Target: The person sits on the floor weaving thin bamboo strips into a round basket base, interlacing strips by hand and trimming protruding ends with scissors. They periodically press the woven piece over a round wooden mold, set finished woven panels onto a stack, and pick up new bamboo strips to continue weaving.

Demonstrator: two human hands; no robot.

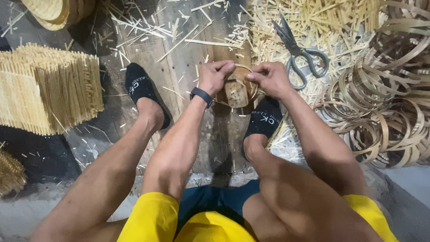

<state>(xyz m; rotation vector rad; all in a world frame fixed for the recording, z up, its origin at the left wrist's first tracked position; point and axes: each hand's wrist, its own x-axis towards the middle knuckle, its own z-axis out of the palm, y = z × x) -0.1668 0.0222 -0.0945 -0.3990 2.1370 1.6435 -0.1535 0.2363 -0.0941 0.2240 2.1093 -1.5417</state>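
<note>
My left hand (215, 75) and my right hand (268, 78) both pinch a thin bamboo strip bent into a ring (245, 68) around a round wooden block (237, 92) on the floor. The left hand, with a black band at its wrist, grips the ring's left side. The right hand holds the ring's right end between thumb and finger. The block sits between my feet in black socks, and the far part of the ring is hidden by my fingers.
Grey scissors (298, 56) lie on bamboo offcuts to the right of my hands. A heap of finished bamboo rings (387, 112) fills the right side. A stack of cut bamboo sticks (47, 87) stands at the left, with woven baskets (56, 11) at the top left.
</note>
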